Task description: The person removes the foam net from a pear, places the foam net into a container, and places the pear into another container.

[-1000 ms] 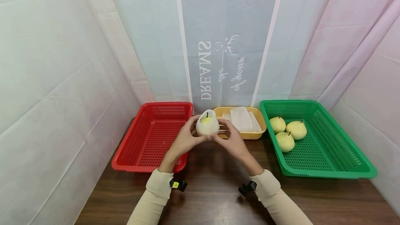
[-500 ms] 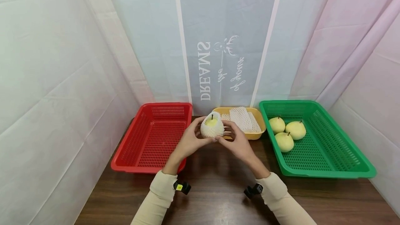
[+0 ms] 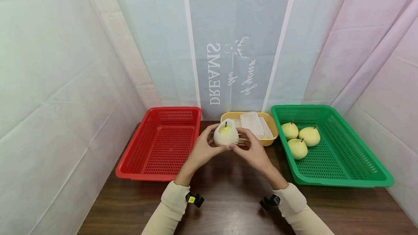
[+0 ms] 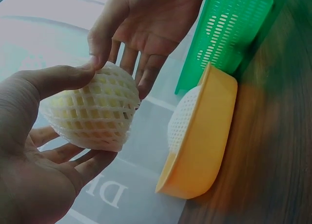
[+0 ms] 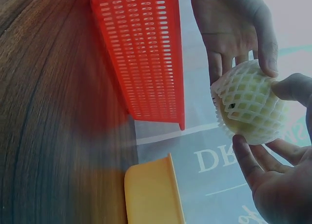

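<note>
A pale yellow pear (image 3: pixel 225 130) sits inside a white foam net sleeve (image 3: pixel 226 139), its dark stem poking up through the open top. My left hand (image 3: pixel 204 147) grips it from the left, and my right hand (image 3: pixel 255 151) holds it from the right. The two thumbs meet at the near side of the sleeve. In the left wrist view the foam net (image 4: pixel 92 109) wraps the fruit's side, with fingers curved beneath and behind. From the right wrist view, the netted pear (image 5: pixel 253 104) shows a small dark spot at its underside. Both hands are raised above the table.
A red basket (image 3: pixel 121 172) stands at the left. At the back middle, a yellow tray (image 3: pixel 266 141) holds flat foam nets (image 3: pixel 253 124). The green basket (image 3: pixel 343 182) on the right contains three bare pears (image 3: pixel 298 148). A printed curtain (image 3: pixel 241 17) hangs behind.
Both hands have shifted right and slightly nearer with the netted pear, which now overlaps the yellow tray's left end. The grip looks the same, and the baskets stay put.
</note>
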Available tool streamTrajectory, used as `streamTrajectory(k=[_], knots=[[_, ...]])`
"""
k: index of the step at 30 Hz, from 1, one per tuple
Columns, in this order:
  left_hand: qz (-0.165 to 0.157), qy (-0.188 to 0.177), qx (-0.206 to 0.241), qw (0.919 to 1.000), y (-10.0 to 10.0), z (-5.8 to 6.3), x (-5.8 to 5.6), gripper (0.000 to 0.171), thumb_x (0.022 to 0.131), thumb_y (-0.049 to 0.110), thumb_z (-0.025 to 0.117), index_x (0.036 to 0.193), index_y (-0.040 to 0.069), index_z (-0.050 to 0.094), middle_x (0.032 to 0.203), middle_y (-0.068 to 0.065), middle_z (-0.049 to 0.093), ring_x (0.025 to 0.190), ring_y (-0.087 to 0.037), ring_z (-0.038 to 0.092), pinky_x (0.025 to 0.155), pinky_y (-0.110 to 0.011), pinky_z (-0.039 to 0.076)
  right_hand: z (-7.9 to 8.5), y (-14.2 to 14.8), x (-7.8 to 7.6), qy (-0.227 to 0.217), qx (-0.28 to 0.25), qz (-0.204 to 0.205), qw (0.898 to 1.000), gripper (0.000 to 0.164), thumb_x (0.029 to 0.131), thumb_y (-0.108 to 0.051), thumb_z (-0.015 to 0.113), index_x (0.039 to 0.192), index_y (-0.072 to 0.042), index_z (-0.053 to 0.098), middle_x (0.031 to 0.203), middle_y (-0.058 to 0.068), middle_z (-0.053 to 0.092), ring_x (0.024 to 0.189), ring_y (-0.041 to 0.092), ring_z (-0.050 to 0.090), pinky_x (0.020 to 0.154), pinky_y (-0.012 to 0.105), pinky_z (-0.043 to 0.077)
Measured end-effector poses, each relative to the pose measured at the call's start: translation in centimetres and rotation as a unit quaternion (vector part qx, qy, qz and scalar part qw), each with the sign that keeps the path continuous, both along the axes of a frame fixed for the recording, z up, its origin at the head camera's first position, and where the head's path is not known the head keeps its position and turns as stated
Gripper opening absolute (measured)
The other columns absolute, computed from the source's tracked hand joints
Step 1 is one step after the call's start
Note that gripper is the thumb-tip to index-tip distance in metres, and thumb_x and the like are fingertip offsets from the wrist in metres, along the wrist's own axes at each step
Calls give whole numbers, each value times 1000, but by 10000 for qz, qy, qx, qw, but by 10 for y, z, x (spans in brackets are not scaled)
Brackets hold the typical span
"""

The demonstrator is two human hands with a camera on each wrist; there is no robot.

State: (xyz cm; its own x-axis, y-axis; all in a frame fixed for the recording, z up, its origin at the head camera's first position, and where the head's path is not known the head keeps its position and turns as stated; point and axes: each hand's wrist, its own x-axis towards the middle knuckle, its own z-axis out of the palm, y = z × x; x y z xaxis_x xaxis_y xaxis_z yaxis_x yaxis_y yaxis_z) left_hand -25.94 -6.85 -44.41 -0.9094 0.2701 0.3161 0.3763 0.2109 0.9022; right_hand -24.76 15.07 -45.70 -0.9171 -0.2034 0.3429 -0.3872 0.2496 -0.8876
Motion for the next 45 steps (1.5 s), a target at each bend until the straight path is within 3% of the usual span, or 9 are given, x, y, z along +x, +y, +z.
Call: streamTrajectory(k=[9,22,36,45], knots=[[-27,-94,129,9999,8,-5,3,82,83,15,93,153,16,51,148,-10,58,133,-26,62,111,-43,54,-3,7,2,-24,27,38,10000,63,96,-10,79,151,-4,50,139,25,63,119,40,68,91,28,60],[29,-173,187,9997,15,-10,7,84,82,17,93,154,17,50,153,-9,52,138,-27,59,114,-44,51,-7,12,3,141,152,0,9998,64,94,-9,81,151,-4,51,141,21,64,122,36,66,100,52,58],[155,4,338,9993,26,-21,10,83,82,14,93,153,9,51,155,-15,52,140,-34,56,119,-52,45,-13,18,6,212,359,-83,9991,61,95,-9,80,149,-2,52,140,22,64,126,39,63,103,55,56],[28,-28,543,9985,31,-30,9,82,82,7,91,152,9,51,153,-14,53,135,-30,59,115,-47,49,-18,23,6,165,398,-29,9991,62,94,-8,81,149,-2,52,139,20,65,126,36,64,104,43,57]])
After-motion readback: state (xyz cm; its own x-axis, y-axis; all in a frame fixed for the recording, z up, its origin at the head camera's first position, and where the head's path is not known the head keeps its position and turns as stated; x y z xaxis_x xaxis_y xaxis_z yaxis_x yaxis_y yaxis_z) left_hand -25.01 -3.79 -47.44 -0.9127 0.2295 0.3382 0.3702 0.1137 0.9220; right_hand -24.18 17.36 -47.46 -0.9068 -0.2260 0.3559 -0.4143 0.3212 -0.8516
